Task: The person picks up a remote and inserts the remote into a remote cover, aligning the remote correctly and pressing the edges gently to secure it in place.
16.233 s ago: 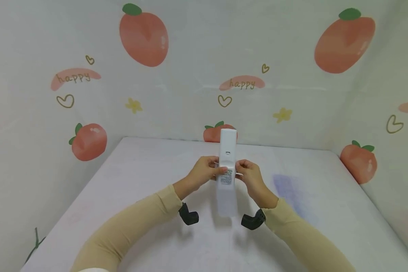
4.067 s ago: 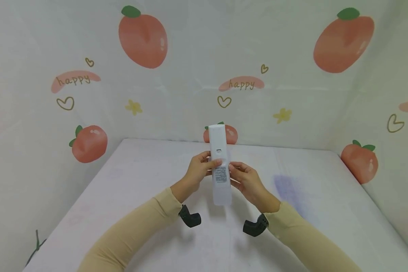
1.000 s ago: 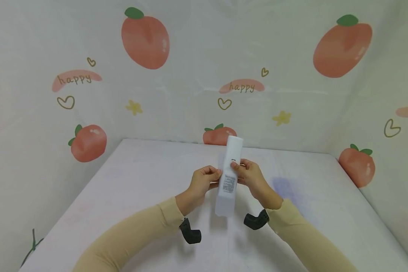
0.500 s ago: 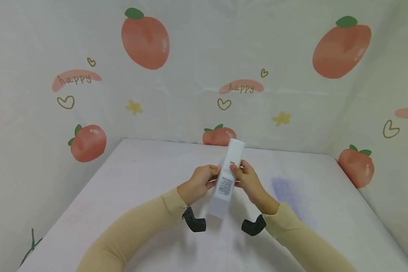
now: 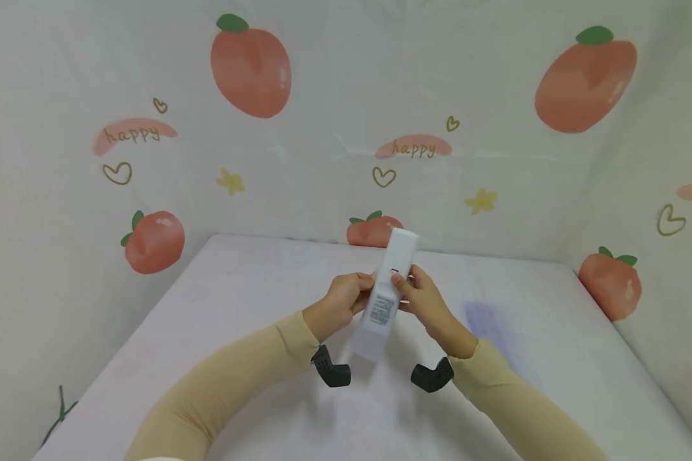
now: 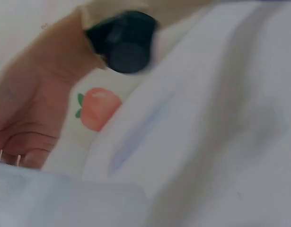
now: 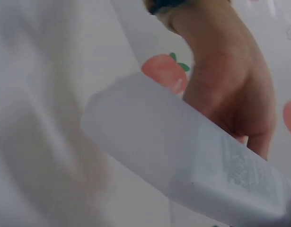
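A long white box-shaped object (image 5: 387,288) with a small dark slot, a grey printed label and a translucent lower end is held above the table, its top leaning right. Its kind does not show. My right hand (image 5: 432,307) grips its right side, thumb on the face below the slot and fingers behind. My left hand (image 5: 340,301) pinches the left edge at mid-length; its fingertips are partly hidden. The right wrist view shows the object's smooth end (image 7: 136,127) and label up close. Only a blurred pale part of the object (image 6: 65,198) shows in the left wrist view.
A white table (image 5: 277,275) with a faint purple stain (image 5: 487,323) lies beneath. Behind it hangs a pale cloth wall (image 5: 323,141) printed with peaches. Black wrist cameras (image 5: 331,368) sit below both wrists. A dark green cord (image 5: 62,410) is at the left edge.
About four seconds ago the left thumb lay on the object's face; now the right thumb does. Over the last second the object has tilted further, its lower end swinging left.
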The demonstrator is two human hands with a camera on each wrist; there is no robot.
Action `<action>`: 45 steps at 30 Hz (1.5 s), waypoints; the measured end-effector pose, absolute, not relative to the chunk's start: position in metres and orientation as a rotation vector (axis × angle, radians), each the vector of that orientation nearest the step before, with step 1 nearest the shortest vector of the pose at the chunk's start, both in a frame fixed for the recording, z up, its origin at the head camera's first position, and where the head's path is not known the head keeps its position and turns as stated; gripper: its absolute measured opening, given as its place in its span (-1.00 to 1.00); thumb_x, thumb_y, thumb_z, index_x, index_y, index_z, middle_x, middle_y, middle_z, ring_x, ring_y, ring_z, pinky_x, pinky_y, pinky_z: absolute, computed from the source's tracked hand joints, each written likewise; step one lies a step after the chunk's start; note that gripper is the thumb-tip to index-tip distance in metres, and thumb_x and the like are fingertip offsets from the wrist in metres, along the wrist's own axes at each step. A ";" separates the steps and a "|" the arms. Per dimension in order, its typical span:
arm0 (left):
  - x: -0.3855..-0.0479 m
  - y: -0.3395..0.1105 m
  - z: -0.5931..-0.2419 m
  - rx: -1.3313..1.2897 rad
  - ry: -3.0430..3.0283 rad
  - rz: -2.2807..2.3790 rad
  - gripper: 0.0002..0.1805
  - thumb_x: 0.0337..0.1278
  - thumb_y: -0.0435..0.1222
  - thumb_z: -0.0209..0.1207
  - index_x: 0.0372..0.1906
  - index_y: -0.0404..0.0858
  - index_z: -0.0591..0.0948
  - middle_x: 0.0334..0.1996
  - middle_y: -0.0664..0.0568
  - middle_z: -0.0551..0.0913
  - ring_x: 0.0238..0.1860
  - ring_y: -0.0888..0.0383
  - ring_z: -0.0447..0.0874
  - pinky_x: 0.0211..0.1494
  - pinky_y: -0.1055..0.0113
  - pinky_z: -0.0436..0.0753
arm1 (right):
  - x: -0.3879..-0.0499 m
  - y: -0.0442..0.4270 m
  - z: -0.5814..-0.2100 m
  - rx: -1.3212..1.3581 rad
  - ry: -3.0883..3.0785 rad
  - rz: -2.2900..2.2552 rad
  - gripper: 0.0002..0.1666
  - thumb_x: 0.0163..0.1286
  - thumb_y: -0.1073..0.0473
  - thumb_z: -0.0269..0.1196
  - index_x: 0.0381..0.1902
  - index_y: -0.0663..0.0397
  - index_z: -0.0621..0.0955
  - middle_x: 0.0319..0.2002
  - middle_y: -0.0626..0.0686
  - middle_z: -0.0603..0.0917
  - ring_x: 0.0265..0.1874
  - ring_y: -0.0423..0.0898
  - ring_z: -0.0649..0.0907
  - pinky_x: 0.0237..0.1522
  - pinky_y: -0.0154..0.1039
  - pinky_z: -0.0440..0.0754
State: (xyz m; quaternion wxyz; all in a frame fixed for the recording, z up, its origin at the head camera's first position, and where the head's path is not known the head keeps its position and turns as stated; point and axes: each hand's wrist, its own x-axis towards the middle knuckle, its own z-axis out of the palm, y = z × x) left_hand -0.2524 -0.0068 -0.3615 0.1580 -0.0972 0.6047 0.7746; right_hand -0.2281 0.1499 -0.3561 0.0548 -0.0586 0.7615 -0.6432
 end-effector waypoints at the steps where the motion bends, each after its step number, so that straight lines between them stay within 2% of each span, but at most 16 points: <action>1: -0.251 -0.006 -0.363 -0.242 1.776 2.206 -0.75 0.33 -0.32 0.13 0.01 -0.36 0.57 -0.31 -0.02 0.63 -0.32 0.20 0.61 -0.19 0.40 0.63 | -0.230 0.152 -0.356 -0.167 2.298 -1.961 -0.51 0.56 0.08 -0.01 0.24 0.34 0.29 0.07 0.34 0.56 -0.17 -0.09 0.67 0.01 -0.04 0.65; 6: -0.246 -0.007 -0.369 -0.010 1.950 2.215 -0.63 0.29 -0.36 0.16 0.16 -0.18 0.44 -0.37 -0.02 0.68 -0.41 0.22 0.65 -0.28 0.40 0.66 | -0.234 0.158 -0.358 -0.120 2.270 -1.973 -0.52 0.54 0.09 0.02 0.19 0.38 0.32 -0.06 0.21 0.62 -0.31 -0.22 0.66 -0.05 -0.12 0.67; 11: -0.244 -0.009 -0.374 0.140 1.969 2.189 -0.70 0.31 -0.37 0.14 0.11 -0.28 0.53 -0.36 0.03 0.62 -0.33 0.22 0.64 -0.18 0.32 0.70 | -0.236 0.160 -0.358 -0.084 2.249 -1.966 -0.51 0.52 0.08 0.05 0.21 0.36 0.35 -0.13 0.08 0.63 -0.28 -0.22 0.64 -0.02 -0.10 0.66; 16: -0.245 -0.011 -0.375 0.230 2.062 2.042 -0.59 0.20 -0.31 0.27 0.15 -0.27 0.53 -0.24 -0.05 0.59 -0.25 0.17 0.61 -0.05 0.21 0.70 | -0.235 0.163 -0.359 -0.102 2.203 -1.964 -0.52 0.53 0.08 0.04 0.20 0.35 0.34 -0.16 0.02 0.60 -0.27 -0.20 0.65 -0.06 -0.13 0.68; 23: -0.243 -0.011 -0.375 0.259 2.142 1.943 -0.44 0.08 -0.26 0.37 0.22 -0.23 0.52 -0.18 -0.14 0.67 -0.24 0.17 0.64 -0.07 0.22 0.70 | -0.232 0.165 -0.363 -0.180 2.109 -1.952 -0.43 0.54 0.05 0.01 0.30 0.36 0.26 0.00 0.09 0.53 -0.15 -0.18 0.61 0.01 -0.08 0.65; 28: -0.242 -0.009 -0.374 0.231 2.143 1.925 -0.45 0.01 -0.29 0.41 0.15 -0.29 0.55 -0.19 -0.15 0.71 -0.27 0.15 0.68 -0.12 0.21 0.71 | -0.230 0.165 -0.364 -0.185 2.122 -1.925 -0.46 0.54 0.07 0.01 0.26 0.37 0.26 -0.04 0.09 0.56 -0.18 -0.16 0.64 -0.02 -0.08 0.66; 30: -0.242 -0.009 -0.374 0.211 2.133 1.930 -0.47 -0.01 -0.30 0.42 0.12 -0.29 0.56 -0.19 -0.16 0.72 -0.27 0.14 0.69 -0.15 0.22 0.71 | -0.229 0.165 -0.364 -0.172 2.116 -1.939 -0.43 0.53 0.07 0.03 0.29 0.32 0.19 -0.03 0.11 0.57 -0.19 -0.15 0.64 -0.05 -0.10 0.66; 34: -0.245 -0.010 -0.373 0.181 2.110 1.987 -0.47 0.01 -0.32 0.40 0.14 -0.27 0.53 -0.13 -0.17 0.72 -0.25 0.13 0.70 -0.16 0.25 0.70 | -0.228 0.166 -0.364 -0.111 2.015 -2.047 -0.24 0.50 0.01 0.07 0.39 0.14 -0.07 0.09 0.21 0.49 -0.14 -0.12 0.65 0.00 -0.15 0.63; 36: -0.246 -0.012 -0.372 0.164 2.096 2.033 -0.47 0.04 -0.32 0.38 0.16 -0.25 0.52 -0.10 -0.18 0.72 -0.24 0.13 0.71 -0.15 0.26 0.69 | -0.228 0.168 -0.365 -0.084 1.961 -2.078 -0.20 0.50 -0.01 0.07 0.42 0.17 -0.08 0.11 0.20 0.46 -0.12 -0.12 0.65 0.05 -0.16 0.62; 40: -0.250 -0.016 -0.371 0.115 2.068 2.093 -0.49 0.08 -0.32 0.36 0.16 -0.24 0.51 -0.08 -0.18 0.71 -0.24 0.14 0.70 -0.14 0.27 0.68 | -0.225 0.170 -0.367 -0.105 1.933 -2.044 -0.40 0.53 0.04 0.03 0.30 0.38 0.22 0.01 0.05 0.53 -0.10 -0.16 0.64 0.11 -0.15 0.61; 42: -0.251 -0.017 -0.371 0.105 2.066 2.089 -0.50 0.08 -0.32 0.35 0.16 -0.23 0.51 -0.08 -0.17 0.71 -0.25 0.15 0.69 -0.15 0.27 0.67 | -0.224 0.169 -0.369 -0.104 1.939 -2.057 -0.55 0.52 0.10 0.05 0.17 0.34 0.36 -0.08 -0.02 0.57 -0.12 -0.17 0.64 0.08 -0.16 0.62; 45: -0.250 -0.014 -0.372 0.120 2.077 2.080 -0.51 0.10 -0.28 0.35 0.15 -0.23 0.51 -0.09 -0.16 0.71 -0.26 0.17 0.68 -0.17 0.31 0.65 | -0.221 0.163 -0.371 -0.046 1.964 -2.136 -0.81 0.48 0.17 0.12 -0.07 0.18 0.48 -0.22 -0.09 0.59 -0.21 -0.18 0.65 -0.04 -0.20 0.68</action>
